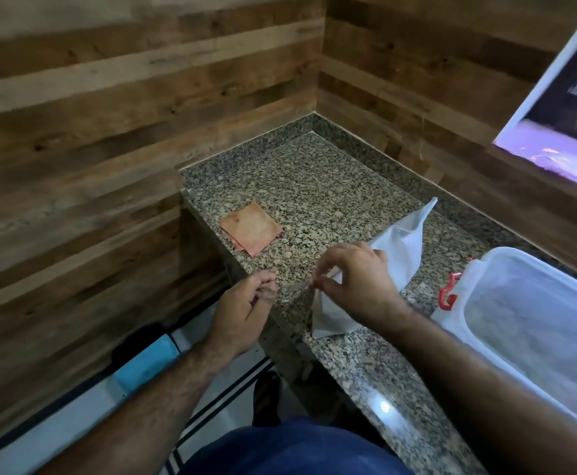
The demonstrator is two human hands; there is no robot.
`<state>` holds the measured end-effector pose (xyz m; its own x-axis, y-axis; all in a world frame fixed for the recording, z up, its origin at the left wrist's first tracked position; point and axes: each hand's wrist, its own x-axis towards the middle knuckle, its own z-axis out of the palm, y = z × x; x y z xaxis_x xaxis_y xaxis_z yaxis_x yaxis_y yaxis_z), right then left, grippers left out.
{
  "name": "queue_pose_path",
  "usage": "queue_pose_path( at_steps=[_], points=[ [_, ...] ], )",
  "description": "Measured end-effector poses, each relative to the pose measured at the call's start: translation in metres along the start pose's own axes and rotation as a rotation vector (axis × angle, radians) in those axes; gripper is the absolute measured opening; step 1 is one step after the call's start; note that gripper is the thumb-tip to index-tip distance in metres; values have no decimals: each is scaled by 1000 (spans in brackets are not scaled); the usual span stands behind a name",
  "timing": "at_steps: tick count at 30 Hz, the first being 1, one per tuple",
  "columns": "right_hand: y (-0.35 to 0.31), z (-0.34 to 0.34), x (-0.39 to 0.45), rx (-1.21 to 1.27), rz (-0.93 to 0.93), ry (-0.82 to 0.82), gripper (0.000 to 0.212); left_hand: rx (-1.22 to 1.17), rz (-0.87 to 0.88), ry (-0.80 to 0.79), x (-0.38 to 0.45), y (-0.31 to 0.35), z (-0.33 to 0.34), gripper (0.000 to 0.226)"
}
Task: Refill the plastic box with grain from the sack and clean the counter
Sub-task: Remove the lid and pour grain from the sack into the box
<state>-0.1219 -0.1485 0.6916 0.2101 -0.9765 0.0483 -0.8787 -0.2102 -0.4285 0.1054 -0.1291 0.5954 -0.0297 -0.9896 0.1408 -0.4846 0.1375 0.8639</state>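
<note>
On the left of the granite counter (317,186) lies a folded orange cloth (251,229), untouched. My left hand (244,311) hangs at the counter edge, fingers curled, apparently pinching a thin strip. My right hand (355,286) pinches the white sack (400,248) at its near corner. I'd tear slowly, keeping the opening small. The plastic box (533,323) waits open, rightmost.

a home kitchen corner: speckled granite counter (317,186), wood-plank walls (108,132), a window (561,108).
</note>
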Motion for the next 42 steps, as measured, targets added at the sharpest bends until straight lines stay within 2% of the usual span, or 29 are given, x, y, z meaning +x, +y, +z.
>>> queue_pose_path(
  at_steps=[3, 5, 8, 10, 13, 14, 16, 18, 22, 24, 27, 34, 37, 40, 42],
  points=[
    [11, -7, -1, 189, 43, 52, 28, -8, 46, -34, 1, -2, 5, 42],
    [17, -10, -3, 265, 71, 22, 35, -3, 51, -111, 2, 1, 11, 36],
    [25, -13, -5, 348, 146, 30, 42, 9, 82, -199, 6, 11, 22, 43],
    [29, -15, -6, 433, 206, 99, 35, 76, 142, -215, 10, 22, 29, 48],
    [33, -14, -7, 462, 248, 140, 21, 245, 216, -207, 21, 40, 42, 36],
    [34, -13, -7, 489, 245, 140, 19, 279, 224, -229, 26, 47, 46, 40],
    [36, -14, -9, 565, 217, 144, 20, 370, 234, -303, 37, 56, 53, 49],
    [39, -16, -8, 579, 206, 158, 22, 453, 274, -339, 45, 61, 56, 48],
    [46, -19, -1, 439, 197, 181, 19, 408, 383, -336, 50, 55, 60, 37],
    [51, -24, 6, 326, 188, 201, 17, 363, 435, -302, 51, 46, 63, 38],
    [63, -40, 20, 188, 227, 238, 7, 325, 425, -319, 56, 37, 65, 45],
    [127, -74, 72, -58, 407, 268, 26, 276, 469, -443, 75, 30, 62, 56],
    [147, -87, 96, -198, 456, 240, 34, 185, 423, -515, 81, 25, 62, 57],
    [163, -97, 115, -270, 506, 217, 31, 26, 283, -637, 89, 17, 62, 55],
    [174, -107, 123, -262, 566, 267, 28, -43, 211, -741, 96, 12, 60, 54]
  ],
)
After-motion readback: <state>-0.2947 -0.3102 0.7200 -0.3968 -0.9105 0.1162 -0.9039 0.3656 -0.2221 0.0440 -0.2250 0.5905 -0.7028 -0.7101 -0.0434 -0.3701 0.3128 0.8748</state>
